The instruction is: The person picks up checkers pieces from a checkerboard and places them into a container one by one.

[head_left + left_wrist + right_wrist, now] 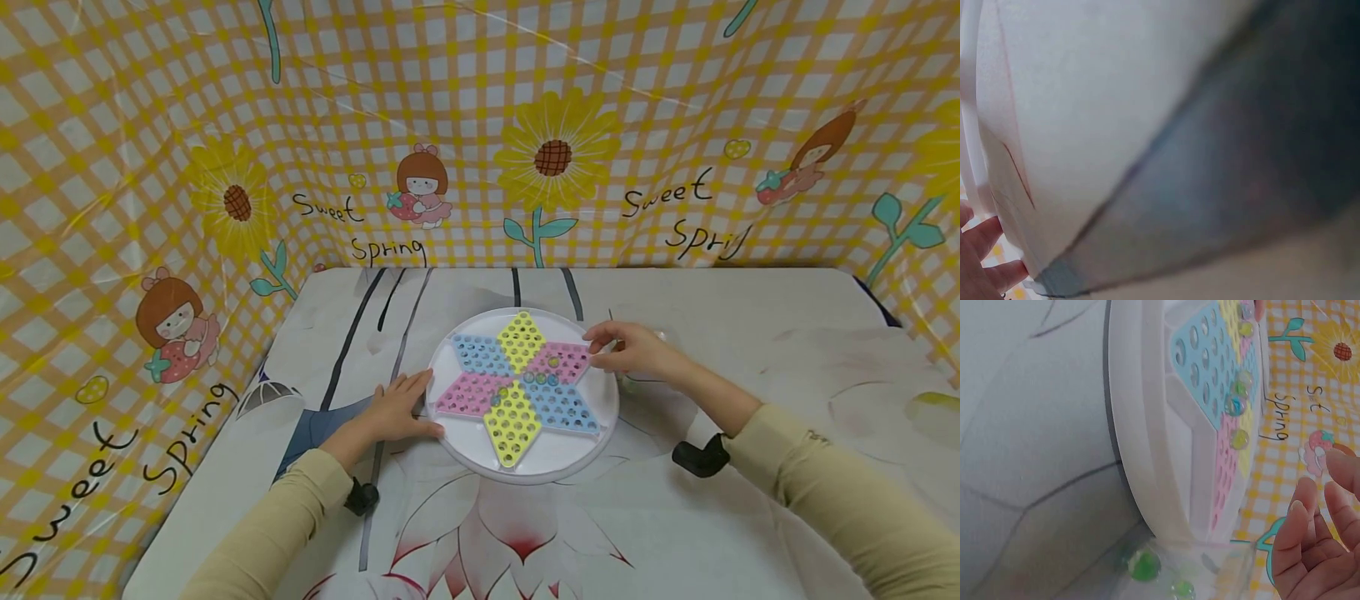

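A round white Chinese checkers board [467,454] lies on the table, its star coloured yellow, pink and blue. Several glass marbles [541,378] sit around the star's middle, and a yellowish marble [1239,439] rests on the pink point. My left hand [397,408] rests at the board's left rim, fingers spread; its fingers [1005,275] show low in the left wrist view. Over the right edge, by the pink point, is my right hand [633,348]. Its fingers [1291,534] bend loosely, thumb apart, with nothing visible between them.
Beside the board, below my right hand, stands a clear container [1210,556] with green marbles [1145,565] in it. A printed cloth [480,50] hangs behind and at the left. The table [750,517] has a flower print.
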A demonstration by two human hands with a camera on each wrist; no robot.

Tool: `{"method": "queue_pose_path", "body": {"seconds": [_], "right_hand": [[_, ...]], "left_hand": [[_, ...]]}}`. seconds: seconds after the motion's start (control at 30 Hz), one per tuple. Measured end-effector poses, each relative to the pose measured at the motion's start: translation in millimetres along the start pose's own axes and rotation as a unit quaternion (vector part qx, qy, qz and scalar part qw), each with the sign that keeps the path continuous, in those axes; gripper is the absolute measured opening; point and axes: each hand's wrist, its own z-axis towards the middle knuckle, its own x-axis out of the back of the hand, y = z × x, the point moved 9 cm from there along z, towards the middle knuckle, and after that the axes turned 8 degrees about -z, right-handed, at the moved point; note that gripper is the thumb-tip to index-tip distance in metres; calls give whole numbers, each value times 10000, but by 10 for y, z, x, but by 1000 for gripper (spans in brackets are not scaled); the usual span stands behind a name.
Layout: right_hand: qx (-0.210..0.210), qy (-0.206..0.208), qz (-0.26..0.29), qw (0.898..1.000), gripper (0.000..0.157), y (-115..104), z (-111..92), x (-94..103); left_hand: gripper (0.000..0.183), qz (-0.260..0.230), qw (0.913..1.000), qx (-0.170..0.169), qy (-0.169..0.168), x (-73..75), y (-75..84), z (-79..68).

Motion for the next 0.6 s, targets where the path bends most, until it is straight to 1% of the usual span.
{"method": "queue_pose_path", "body": {"seconds": [0.27,0.37,0.47,0.6], "right_hand": [[-2,-207,-71,9998,40,-4,85,-164],[-116,-322,-77,9994,42,3,101,-220],[-316,-394,-66,9987,43,28,123,-272],[-375,-407,-9,9985,42,24,151,-334]], "left_hand": [[99,57,10000,-34,18,-2,1,5],[99,52,10000,-37,21,-1,4,5],[100,43,10000,-32,29,0,6,7],[100,24,10000,-12,36,0,2,10]]}}
